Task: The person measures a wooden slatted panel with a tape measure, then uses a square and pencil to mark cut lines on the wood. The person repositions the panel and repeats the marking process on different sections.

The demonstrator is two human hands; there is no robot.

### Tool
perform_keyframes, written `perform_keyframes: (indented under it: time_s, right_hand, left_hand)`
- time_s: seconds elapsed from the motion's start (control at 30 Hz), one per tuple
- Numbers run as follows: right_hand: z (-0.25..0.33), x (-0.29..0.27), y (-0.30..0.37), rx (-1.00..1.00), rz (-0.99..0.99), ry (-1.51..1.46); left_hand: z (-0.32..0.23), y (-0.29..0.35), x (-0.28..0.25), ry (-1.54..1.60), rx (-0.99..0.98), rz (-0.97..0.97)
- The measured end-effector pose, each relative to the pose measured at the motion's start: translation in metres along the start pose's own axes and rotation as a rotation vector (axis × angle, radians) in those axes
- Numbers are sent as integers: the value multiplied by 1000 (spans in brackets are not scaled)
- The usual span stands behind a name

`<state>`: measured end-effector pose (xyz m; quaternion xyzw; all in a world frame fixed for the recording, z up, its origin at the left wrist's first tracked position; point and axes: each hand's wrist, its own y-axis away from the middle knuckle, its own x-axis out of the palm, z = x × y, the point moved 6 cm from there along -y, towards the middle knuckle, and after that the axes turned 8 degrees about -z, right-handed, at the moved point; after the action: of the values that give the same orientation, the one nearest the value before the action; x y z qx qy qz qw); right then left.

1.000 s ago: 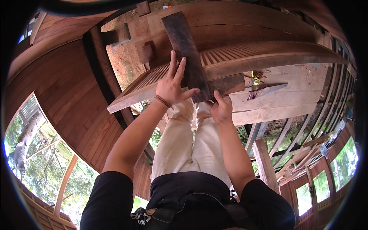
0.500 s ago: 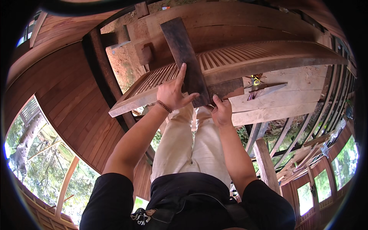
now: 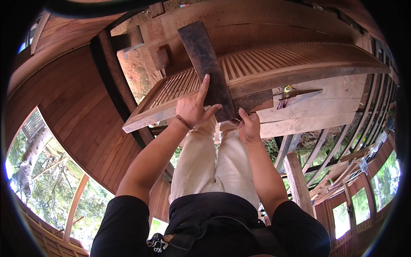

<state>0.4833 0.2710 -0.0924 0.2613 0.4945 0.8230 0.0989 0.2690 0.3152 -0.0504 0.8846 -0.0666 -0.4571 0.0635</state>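
Note:
A slatted wooden panel (image 3: 299, 76) lies across in front of me. Over its near edge rests a long, dark flat board (image 3: 205, 60), reaching away to the far left. A shorter dark flat piece (image 3: 257, 100) meets its near end at roughly a right angle; whether the two are joined I cannot tell. My left hand (image 3: 193, 108) grips the long board, index finger and thumb stretched along its face, the other fingers partly hidden. At the near edge of the shorter piece, my right hand (image 3: 249, 125) is closed, thumb up against it and fingers curled.
To the right, a handsaw (image 3: 299, 98) and a yellow tape measure (image 3: 287, 88) lie on pale boards (image 3: 310, 115). A wooden post (image 3: 298, 182) stands near my right elbow. Open slatted framing (image 3: 364, 124) runs along the right; a plank wall (image 3: 68, 107) curves along the left.
The view has shifted slightly. Both hands keep their places on the dark pieces, and the long board lies almost as before across the slatted panel.

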Motion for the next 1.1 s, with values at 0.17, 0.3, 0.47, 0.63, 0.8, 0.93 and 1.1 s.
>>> perform_keyframes:
  time_s: [0.17,0.3,0.47,0.63,0.8,0.93,1.1]
  right_hand:
    - [2,2,1,-11,-1,-4]
    - [-1,-9,-3,-7,-51,74]
    - [1,-34,4,-114,-106,87]
    - [-3,-44,20,-53,-119,152]
    - [8,-23,10,-149,-226,198]
    - [12,-24,9,-135,-218,216]
    - [14,-17,5,-129,-192,176]
  left_hand:
    - [1,0,0,-16,0,-2]
    - [0,-1,0,-15,8,-15]
    - [1,-2,2,-24,-14,38]
    - [1,-2,1,-22,-6,2]
    - [-1,-2,2,-28,13,-21]
    - [1,-4,1,-42,22,-29]
    - [2,-9,-1,-60,2,6]
